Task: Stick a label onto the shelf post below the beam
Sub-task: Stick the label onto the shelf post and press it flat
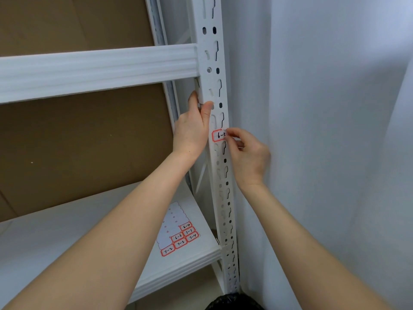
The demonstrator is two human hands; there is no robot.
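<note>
At the bottom edge of my feed there is a dark, rounded shape point(232, 303); I cannot tell what it is. Both bare forearms reach up and away from me.

Under the left forearm, on the white lower shelf point(67, 238), lies a label sheet point(178, 231). Most of it is peeled bare, and red-bordered stickers remain at its near end, marked 6-4, 7-1, 6-6, 7-4, 7-3 and 7-2.

Further up, the right hand point(248, 157) pinches the right end of the label point(218, 135) between thumb and forefinger, the other fingers curled. The label is red-bordered, handwritten "6-" with the last figure partly hidden by the fingertips. It lies across the front face of the white slotted shelf post point(205, 41), well below the beam point(89, 68). I cannot tell from here whether it is pressed flat.

Just above and left of it, the left hand point(192, 130) grips the post, fingers wrapped round its left edge and thumb on the front face.

Behind the shelving is brown cardboard point(78, 142); a pale wall point(324, 108) stands to the right of the post.
</note>
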